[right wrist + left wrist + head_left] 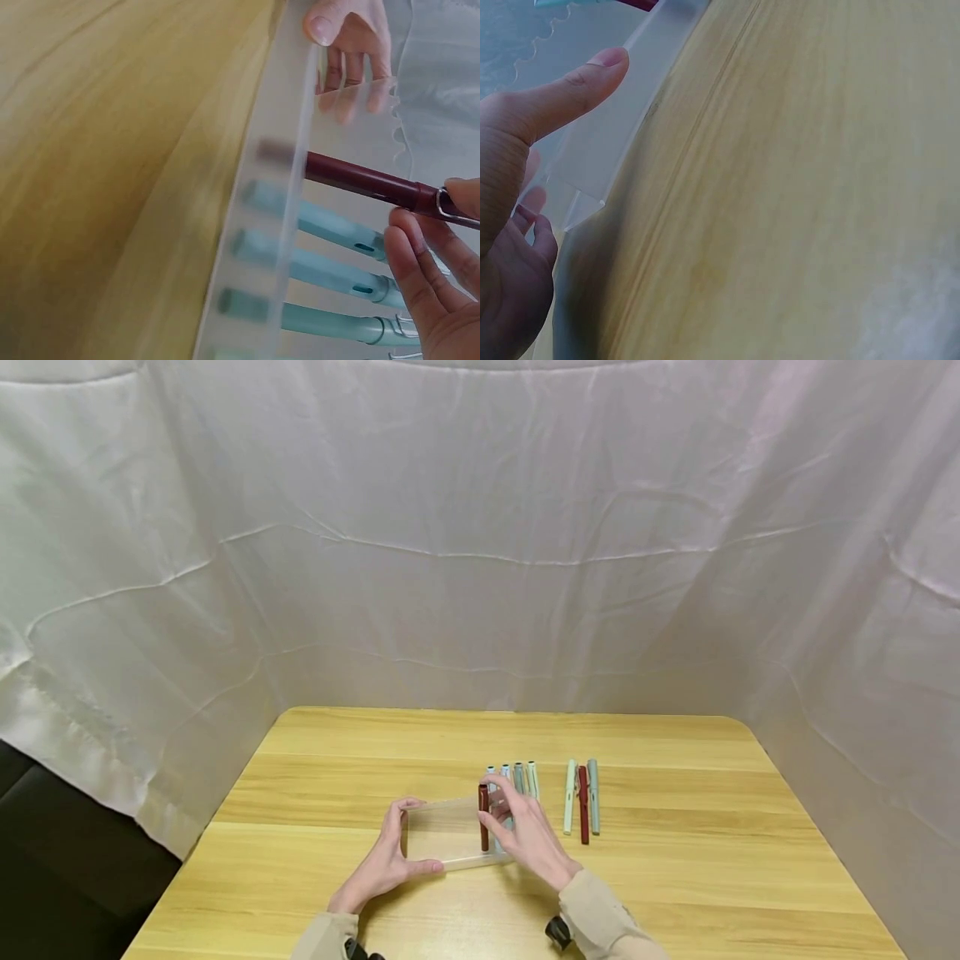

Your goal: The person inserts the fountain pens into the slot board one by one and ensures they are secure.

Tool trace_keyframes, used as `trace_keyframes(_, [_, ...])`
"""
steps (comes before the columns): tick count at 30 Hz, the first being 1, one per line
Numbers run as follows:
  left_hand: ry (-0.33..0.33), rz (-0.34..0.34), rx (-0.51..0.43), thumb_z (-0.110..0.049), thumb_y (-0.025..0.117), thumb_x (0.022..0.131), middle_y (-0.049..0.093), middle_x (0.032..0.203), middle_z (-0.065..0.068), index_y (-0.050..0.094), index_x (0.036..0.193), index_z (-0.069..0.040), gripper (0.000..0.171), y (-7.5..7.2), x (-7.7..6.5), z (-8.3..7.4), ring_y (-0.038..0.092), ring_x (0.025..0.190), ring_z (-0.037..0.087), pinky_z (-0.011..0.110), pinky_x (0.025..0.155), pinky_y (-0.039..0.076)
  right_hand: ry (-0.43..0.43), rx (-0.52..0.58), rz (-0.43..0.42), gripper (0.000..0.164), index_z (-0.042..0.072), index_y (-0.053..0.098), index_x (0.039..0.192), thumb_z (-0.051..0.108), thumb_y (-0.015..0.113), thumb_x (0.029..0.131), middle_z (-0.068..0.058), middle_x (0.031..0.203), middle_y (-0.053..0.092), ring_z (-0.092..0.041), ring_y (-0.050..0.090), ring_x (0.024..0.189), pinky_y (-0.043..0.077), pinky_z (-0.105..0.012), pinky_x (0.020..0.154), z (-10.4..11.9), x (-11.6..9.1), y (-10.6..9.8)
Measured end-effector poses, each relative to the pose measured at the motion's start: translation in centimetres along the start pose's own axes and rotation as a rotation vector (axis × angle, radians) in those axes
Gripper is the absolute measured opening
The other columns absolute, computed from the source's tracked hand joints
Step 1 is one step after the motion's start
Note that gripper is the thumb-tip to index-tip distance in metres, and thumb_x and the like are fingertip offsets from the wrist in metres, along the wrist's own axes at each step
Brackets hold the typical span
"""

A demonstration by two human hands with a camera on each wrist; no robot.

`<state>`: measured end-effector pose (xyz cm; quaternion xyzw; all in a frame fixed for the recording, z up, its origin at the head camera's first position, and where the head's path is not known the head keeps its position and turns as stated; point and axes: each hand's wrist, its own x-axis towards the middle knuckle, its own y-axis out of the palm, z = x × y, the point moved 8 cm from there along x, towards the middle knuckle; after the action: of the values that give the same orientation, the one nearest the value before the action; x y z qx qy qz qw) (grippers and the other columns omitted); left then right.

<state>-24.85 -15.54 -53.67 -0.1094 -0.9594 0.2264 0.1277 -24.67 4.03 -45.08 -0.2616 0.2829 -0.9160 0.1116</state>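
Note:
My left hand (390, 858) grips the left end of a clear plastic case (444, 837), thumb on its front wall and fingers behind. In the left wrist view that thumb (577, 88) lies along the frosty wall. With thumb and fingertips, my right hand (531, 839) pinches a dark red pen (360, 180) near its metal clip. The pen's lower end shows blurred through the case wall. Beside it in the case lie two light blue pens (330, 225), a teal-green pen (330, 324) and a pale green pen (532, 777), partly hidden by my right hand.
To the right of the case, a pale green pen (569, 802), another dark red pen (584, 810) and a grey-green pen (594, 797) lie side by side on the wooden table (675, 860). Pale curtains (480, 610) hang behind the table and at both sides.

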Motion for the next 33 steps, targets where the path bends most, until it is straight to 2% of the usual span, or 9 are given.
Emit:
trace_keyframes(9, [0.013, -0.005, 0.007, -0.034, 0.084, 0.053, 0.03, 0.133, 0.001, 0.026, 0.13, -0.016, 0.098, 0.0, 0.1, -0.2, 0.026, 0.128, 0.018, 0.04, 0.113, 0.015, -0.084, -0.076, -0.071, 0.049, 0.015, 0.047, 0.124, 0.013, 0.066, 0.079, 0.0, 0.085, 0.059, -0.002, 0.052, 0.063, 0.049, -0.012, 0.054, 0.4, 0.5, -0.1])
trace_keyframes(15, [0.025, -0.004, 0.015, -0.035, 0.083, 0.054, 0.03, 0.133, 0.0, 0.026, 0.13, -0.017, 0.097, -0.1, 0.1, -0.2, 0.026, 0.128, 0.018, 0.042, 0.113, 0.016, -0.094, -0.16, -0.056, 0.053, 0.013, 0.047, 0.125, 0.015, 0.068, 0.077, 0.004, 0.078, 0.058, 0.001, 0.049, 0.061, 0.046, -0.009, 0.054, 0.5, 1.1, 0.0])
trace_keyframes(20, [0.045, 0.002, 0.02, -0.035, 0.082, 0.056, 0.029, 0.133, 0.003, 0.025, 0.13, -0.017, 0.095, 0.0, 0.0, -0.2, 0.025, 0.129, 0.023, 0.049, 0.112, 0.015, -0.053, -0.226, -0.016, 0.055, 0.014, 0.045, 0.128, 0.018, 0.067, 0.078, 0.01, 0.066, 0.055, 0.004, 0.044, 0.054, 0.042, -0.008, 0.049, 0.3, 1.4, 0.0])
trace_keyframes(27, [0.007, 0.002, 0.015, -0.035, 0.083, 0.055, 0.029, 0.133, -0.001, 0.025, 0.13, -0.019, 0.096, 0.0, 0.0, 0.0, 0.024, 0.129, 0.018, 0.042, 0.114, 0.015, 0.032, -0.317, 0.04, 0.056, 0.023, 0.041, 0.131, 0.024, 0.065, 0.08, 0.014, 0.057, 0.051, 0.004, 0.038, 0.043, 0.038, -0.01, 0.042, -0.2, 1.7, 0.2])
trace_keyframes(33, [0.019, 0.007, 0.011, -0.034, 0.083, 0.055, 0.028, 0.133, 0.001, 0.025, 0.13, -0.017, 0.096, 0.0, 0.0, -0.2, 0.024, 0.129, 0.019, 0.046, 0.113, 0.015, 0.044, -0.34, 0.036, 0.057, 0.022, 0.041, 0.131, 0.025, 0.065, 0.08, 0.014, 0.054, 0.049, 0.003, 0.036, 0.04, 0.035, -0.01, 0.039, -0.4, 1.7, 0.3])
